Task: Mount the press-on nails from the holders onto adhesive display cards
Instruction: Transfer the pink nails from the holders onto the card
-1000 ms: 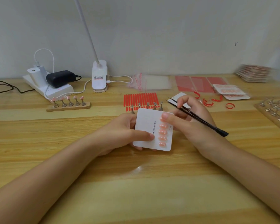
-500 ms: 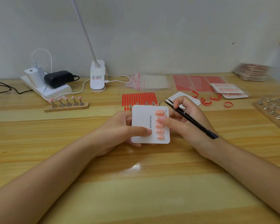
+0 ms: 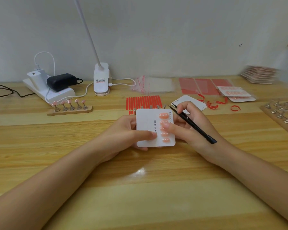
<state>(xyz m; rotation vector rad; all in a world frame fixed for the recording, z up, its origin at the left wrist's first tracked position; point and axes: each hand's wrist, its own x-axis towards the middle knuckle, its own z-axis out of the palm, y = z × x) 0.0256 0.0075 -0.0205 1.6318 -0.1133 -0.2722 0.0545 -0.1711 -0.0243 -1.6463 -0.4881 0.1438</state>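
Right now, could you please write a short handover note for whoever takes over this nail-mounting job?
Left hand holds the white "Handmade" display card, thumb on its face. Right hand holds the black tweezers while a fingertip presses the column of pink dotted press-on nails on the card.
Done: five nails sit on the card's right side.
Left: the card's left half is bare; five pink nails wait on the wooden holder strip at far left. Another blank white card lies behind the right hand.
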